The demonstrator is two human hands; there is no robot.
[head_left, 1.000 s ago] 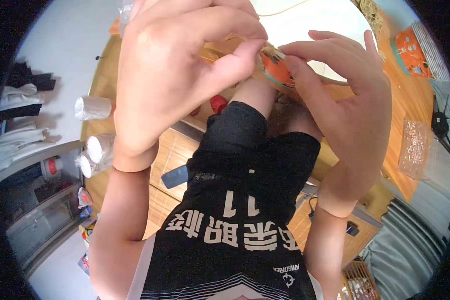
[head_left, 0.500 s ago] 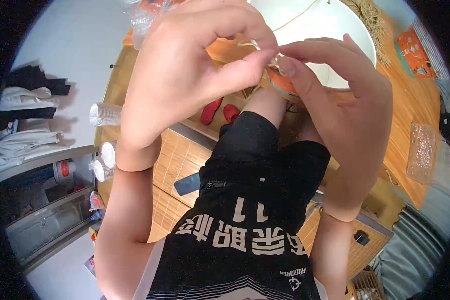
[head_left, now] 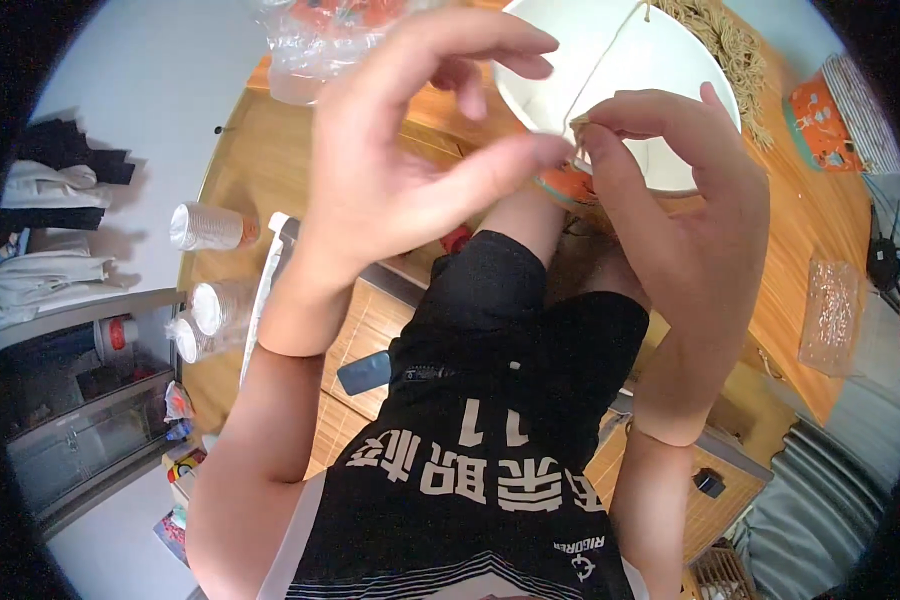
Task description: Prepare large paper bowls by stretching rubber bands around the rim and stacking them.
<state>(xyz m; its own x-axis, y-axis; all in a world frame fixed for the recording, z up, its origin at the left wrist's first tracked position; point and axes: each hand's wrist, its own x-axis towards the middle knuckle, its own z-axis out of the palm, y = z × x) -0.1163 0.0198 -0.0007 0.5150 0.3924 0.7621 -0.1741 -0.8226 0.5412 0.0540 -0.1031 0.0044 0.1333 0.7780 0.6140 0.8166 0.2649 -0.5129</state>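
At the counter's near edge, by the wearer's knees, sat a white-lined orange bucket; couldn't tell if it rested on the wood or was partly on the legs. Cord was tied or hooked at its far rim (attachment unclear), long axis slanting across the mouth, down and left, to the near rim. Right hand was the nearer one, coming over the near rim from the right, fingertips right on the cord.

Right grip: thumb and index pressed together, pinching cord just above the orange outer wall; a short loop or end showed there, too small to sort out. Other fingers loosely curled.

Left hand was over the bucket's left side. Left grip: spread wide, index well apart from thumb, nothing held. Left thumb tip pointed right, at the pinched cord, just beside it; contact not clear. So the pinch point lay to the right of the left thumb.

Around: cord bundle against the bucket's far right side, orange bucket stack by the counter's right edge, clear plastic bag toward the far left corner.
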